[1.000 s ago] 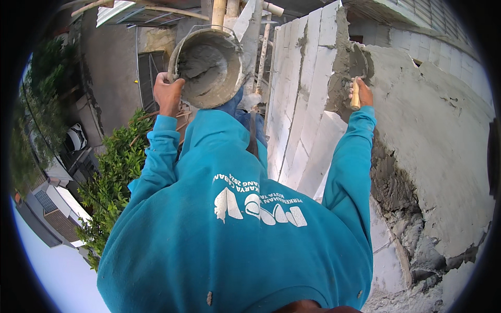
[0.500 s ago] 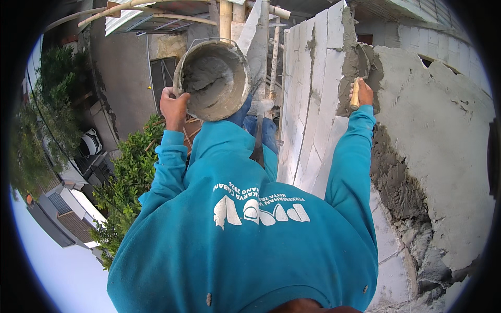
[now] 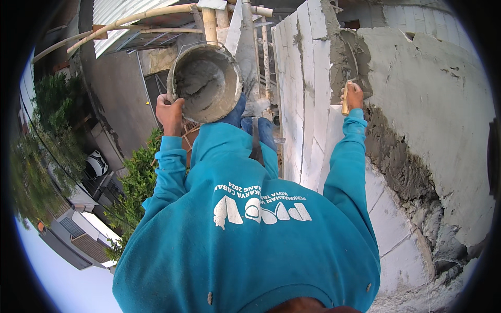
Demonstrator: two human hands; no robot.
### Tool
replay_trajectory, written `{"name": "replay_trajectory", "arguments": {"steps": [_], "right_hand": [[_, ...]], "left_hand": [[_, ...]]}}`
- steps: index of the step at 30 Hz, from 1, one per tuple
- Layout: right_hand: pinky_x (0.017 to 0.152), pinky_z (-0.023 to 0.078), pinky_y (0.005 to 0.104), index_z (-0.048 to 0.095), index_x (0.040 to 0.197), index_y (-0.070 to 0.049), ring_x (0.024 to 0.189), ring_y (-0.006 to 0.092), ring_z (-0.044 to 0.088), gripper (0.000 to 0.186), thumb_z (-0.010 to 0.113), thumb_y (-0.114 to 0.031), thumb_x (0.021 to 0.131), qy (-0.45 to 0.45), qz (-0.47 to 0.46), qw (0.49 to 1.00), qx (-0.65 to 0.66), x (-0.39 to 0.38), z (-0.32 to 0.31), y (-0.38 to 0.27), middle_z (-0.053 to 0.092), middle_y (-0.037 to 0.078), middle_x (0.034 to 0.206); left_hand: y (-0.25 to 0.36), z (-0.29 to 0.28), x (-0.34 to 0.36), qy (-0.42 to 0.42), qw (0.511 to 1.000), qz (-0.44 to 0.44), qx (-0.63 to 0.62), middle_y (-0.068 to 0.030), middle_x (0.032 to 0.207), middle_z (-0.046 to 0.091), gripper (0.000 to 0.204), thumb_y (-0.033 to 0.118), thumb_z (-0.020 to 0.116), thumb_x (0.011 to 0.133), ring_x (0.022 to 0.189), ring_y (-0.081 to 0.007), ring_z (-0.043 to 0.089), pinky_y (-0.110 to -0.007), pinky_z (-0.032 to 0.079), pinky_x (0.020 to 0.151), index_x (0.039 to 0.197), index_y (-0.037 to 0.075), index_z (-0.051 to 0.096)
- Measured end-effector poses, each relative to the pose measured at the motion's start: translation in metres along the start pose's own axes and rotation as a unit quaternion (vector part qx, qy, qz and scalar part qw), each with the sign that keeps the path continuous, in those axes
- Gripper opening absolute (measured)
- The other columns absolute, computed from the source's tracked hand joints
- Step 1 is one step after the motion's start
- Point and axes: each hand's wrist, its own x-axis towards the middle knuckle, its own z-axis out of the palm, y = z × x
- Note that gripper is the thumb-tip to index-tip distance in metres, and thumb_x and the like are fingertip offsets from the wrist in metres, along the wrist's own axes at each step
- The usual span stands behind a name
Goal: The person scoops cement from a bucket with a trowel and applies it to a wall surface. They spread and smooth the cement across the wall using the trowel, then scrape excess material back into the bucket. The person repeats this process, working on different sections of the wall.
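Note:
My left hand grips the rim of a round bucket, thumb over the edge. Wet grey mortar lies inside it, and the bucket tilts so its mouth faces me. On the other side, my right hand is closed round the wooden handle of a trowel. The trowel's blade is hard to make out against the wet mortar patch on the wall. That patch lies between the pale block face and the grey plastered surface.
A white block wall stands just right of my legs. Rough mortar runs below my right hand. Bamboo poles and corrugated sheeting are at the upper left. Green foliage grows lower down on the left.
The whole view has shifted, with the wall appearing farther left. My right hand and trowel sit slightly lower along the mortar patch. My left hand still holds the bucket.

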Motion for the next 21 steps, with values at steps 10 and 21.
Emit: {"name": "replay_trajectory", "arguments": {"steps": [10,21], "right_hand": [[0.042,0.047,0.0284,0.058,0.115,-0.005,0.053,0.0121,0.054,0.029,0.051,-0.027,0.098,0.005,-0.013,1.0,0.021,-0.101,-0.058,-0.009,0.061,0.006,0.081],[0.043,0.048,0.0275,0.053,0.126,-0.004,0.056,0.0136,0.055,0.037,0.048,-0.031,0.102,0.005,0.09,0.996,0.001,-0.173,-0.098,-0.046,0.061,0.008,0.081]], "left_hand": [[-0.006,0.011,-0.004,-0.004,0.999,0.011,0.043,-0.0062,0.075,0.065,0.032,0.014,0.075,0.063,0.068,-0.0162,0.06,-0.032,0.049,0.066,0.09,0.004,0.063],[-0.021,0.014,-0.014,0.017,1.0,-0.016,0.019,-0.0083,0.077,0.067,0.035,0.018,0.076,0.061,0.07,-0.0198,0.062,-0.034,0.049,0.069,0.091,0.004,0.064]]}}
